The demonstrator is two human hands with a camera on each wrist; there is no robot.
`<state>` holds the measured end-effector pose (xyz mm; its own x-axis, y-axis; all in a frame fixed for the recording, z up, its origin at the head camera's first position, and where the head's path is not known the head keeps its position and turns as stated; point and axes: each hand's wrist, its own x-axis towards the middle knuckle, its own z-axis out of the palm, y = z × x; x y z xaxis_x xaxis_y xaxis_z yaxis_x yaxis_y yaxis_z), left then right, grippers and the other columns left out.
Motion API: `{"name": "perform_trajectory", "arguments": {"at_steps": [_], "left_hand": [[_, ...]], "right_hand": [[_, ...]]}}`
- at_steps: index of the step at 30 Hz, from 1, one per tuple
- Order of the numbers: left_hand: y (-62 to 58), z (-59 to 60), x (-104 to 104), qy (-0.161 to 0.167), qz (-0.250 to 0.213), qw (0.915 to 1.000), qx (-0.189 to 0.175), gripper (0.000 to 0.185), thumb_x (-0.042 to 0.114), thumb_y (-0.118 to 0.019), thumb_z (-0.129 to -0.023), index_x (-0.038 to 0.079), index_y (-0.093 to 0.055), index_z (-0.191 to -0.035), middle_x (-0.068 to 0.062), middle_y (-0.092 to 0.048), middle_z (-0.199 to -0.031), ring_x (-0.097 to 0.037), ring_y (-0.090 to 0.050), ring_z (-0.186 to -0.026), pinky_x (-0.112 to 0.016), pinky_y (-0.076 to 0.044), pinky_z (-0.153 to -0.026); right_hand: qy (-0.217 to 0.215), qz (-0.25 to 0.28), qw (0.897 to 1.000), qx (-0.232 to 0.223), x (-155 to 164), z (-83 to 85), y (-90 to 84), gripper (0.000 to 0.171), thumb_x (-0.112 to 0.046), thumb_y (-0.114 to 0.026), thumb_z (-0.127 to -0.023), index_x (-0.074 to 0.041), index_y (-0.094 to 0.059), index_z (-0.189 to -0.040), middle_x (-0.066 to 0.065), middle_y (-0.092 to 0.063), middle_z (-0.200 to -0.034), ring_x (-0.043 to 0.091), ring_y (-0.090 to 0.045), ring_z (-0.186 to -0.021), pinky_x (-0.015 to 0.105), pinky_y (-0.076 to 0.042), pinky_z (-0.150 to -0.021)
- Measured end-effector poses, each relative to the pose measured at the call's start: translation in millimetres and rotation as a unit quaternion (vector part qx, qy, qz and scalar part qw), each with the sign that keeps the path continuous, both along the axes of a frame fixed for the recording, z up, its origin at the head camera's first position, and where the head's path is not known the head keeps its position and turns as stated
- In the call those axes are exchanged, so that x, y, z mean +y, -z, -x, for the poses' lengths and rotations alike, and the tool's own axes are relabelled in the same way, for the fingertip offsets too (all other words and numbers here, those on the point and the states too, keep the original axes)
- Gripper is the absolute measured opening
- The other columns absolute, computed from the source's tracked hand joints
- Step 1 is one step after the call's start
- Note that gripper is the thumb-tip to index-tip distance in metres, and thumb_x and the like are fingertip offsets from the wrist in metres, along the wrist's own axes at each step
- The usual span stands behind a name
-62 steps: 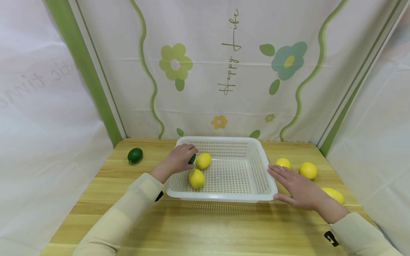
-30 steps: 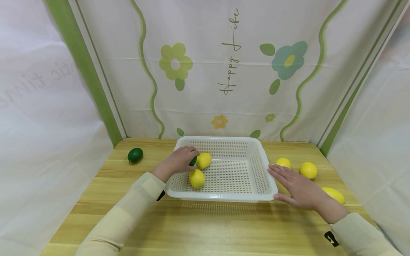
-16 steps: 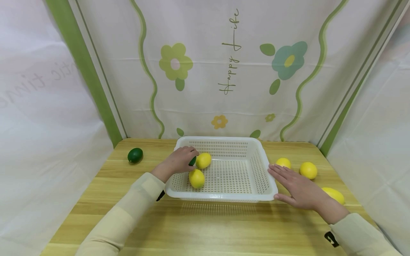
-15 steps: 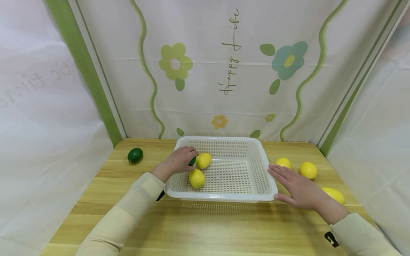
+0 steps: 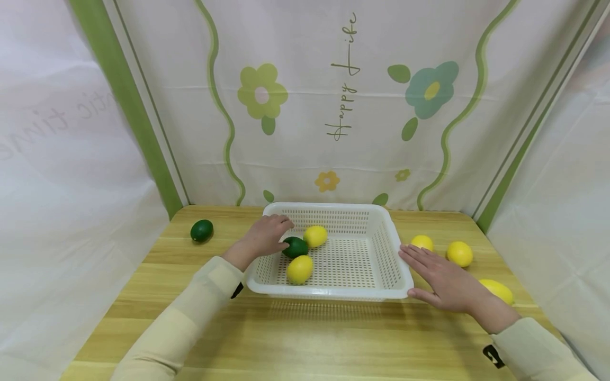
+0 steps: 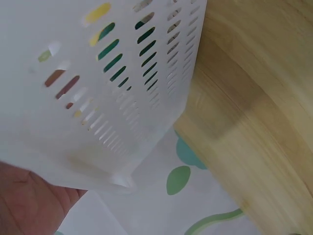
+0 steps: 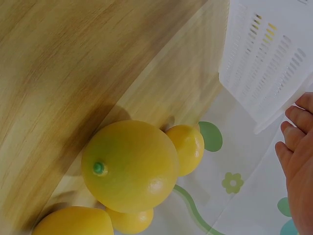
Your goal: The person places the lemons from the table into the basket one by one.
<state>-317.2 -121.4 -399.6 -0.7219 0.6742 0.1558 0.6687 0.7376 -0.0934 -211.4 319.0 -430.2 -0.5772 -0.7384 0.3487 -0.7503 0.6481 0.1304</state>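
My left hand (image 5: 263, 236) reaches over the left rim of a white perforated plastic basket (image 5: 329, 292), fingers loosely bent and apart. Just under its thumb a dark green lime (image 5: 297, 247) lies on the basket floor. A yellow lemon (image 5: 315, 236) sits behind the lime and another lemon (image 5: 300, 270) in front of it. My right hand (image 5: 445, 280) has its fingers straight and rests against the basket's right rim. In the left wrist view the basket wall (image 6: 98, 122) hides most of the left hand (image 6: 29, 203); the lime shows green through its slots.
A second dark green lime (image 5: 202, 230) lies on the wooden table (image 5: 305, 338) at the left. Several yellow lemons (image 7: 129, 166) lie to the right of the basket, near my right hand and forearm. A printed white curtain (image 5: 295, 148) stands behind the table.
My left hand has let go of the lime, which now lies in the basket, and has drawn back slightly. Both lemons in the basket have shifted a little right. My right hand has stayed put.
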Motion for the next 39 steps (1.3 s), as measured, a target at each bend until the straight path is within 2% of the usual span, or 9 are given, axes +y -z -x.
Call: {"name": "perform_trajectory", "arguments": {"at_steps": [13, 23, 26, 29, 35, 39], "left_hand": [[-3.5, -1.5, -7.5, 0.006, -0.023, 0.9996, 0.014, 0.045, 0.025, -0.079, -0.084, 0.007, -0.063, -0.122, -0.013, -0.06, -0.122, -0.029, -0.056, -0.113, -0.045, -0.05, -0.092], [-11.1, 0.0, -16.2, 0.031, -0.049, 0.9967, 0.056, 0.045, 0.022, -0.081, -0.08, 0.003, -0.064, -0.117, -0.014, -0.061, -0.118, -0.03, -0.059, -0.109, -0.044, -0.05, -0.092], [-14.0, 0.0, -19.3, 0.032, -0.054, 0.9963, 0.059, 0.044, 0.021, -0.081, -0.08, 0.002, -0.064, -0.116, -0.015, -0.062, -0.117, -0.031, -0.06, -0.105, -0.044, -0.05, -0.092], [-17.1, 0.1, -23.5, 0.026, -0.054, 0.9965, 0.059, 0.043, 0.02, -0.081, -0.08, 0.002, -0.064, -0.116, -0.015, -0.062, -0.116, -0.032, -0.06, -0.104, -0.045, -0.05, -0.092], [-25.8, 0.5, -35.4, -0.01, -0.062, 0.9976, 0.028, 0.045, 0.019, -0.079, -0.082, 0.0, -0.063, -0.119, -0.019, -0.06, -0.121, -0.035, -0.057, -0.11, -0.046, -0.048, -0.095], [-30.2, 1.7, -46.4, -0.026, -0.063, 0.9972, 0.03, 0.045, 0.02, -0.079, -0.083, -0.001, -0.063, -0.12, -0.019, -0.059, -0.123, -0.036, -0.057, -0.112, -0.048, -0.048, -0.095]], "right_hand": [[-0.002, 0.0, 1.0, 0.001, -0.2, 1.0, -0.6, 0.078, -0.048, -0.062, -0.092, 0.005, -0.04, -0.144, 0.022, -0.041, -0.147, 0.036, -0.04, -0.133, 0.024, -0.008, -0.117], [-0.003, -0.001, 1.0, -0.002, -0.3, 1.4, -0.8, 0.078, -0.047, -0.063, -0.092, 0.005, -0.04, -0.144, 0.022, -0.041, -0.147, 0.035, -0.04, -0.133, 0.024, -0.008, -0.117], [-0.004, -0.001, 1.0, -0.003, -0.4, 1.3, -0.7, 0.078, -0.047, -0.063, -0.091, 0.005, -0.04, -0.144, 0.022, -0.041, -0.147, 0.035, -0.04, -0.133, 0.025, -0.008, -0.117], [-0.003, -0.002, 1.0, -0.005, -0.5, 0.9, -0.8, 0.078, -0.047, -0.063, -0.091, 0.005, -0.039, -0.145, 0.022, -0.041, -0.147, 0.035, -0.04, -0.133, 0.024, -0.008, -0.117], [0.001, -0.005, 1.0, -0.007, -0.6, 0.6, -1.4, 0.079, -0.046, -0.064, -0.091, 0.004, -0.038, -0.146, 0.021, -0.04, -0.148, 0.034, -0.039, -0.134, 0.024, -0.007, -0.117], [-0.001, -0.003, 1.0, -0.005, -0.8, 0.4, -1.7, 0.078, -0.047, -0.063, -0.091, 0.004, -0.039, -0.145, 0.022, -0.041, -0.147, 0.035, -0.04, -0.133, 0.024, -0.008, -0.117]]}}
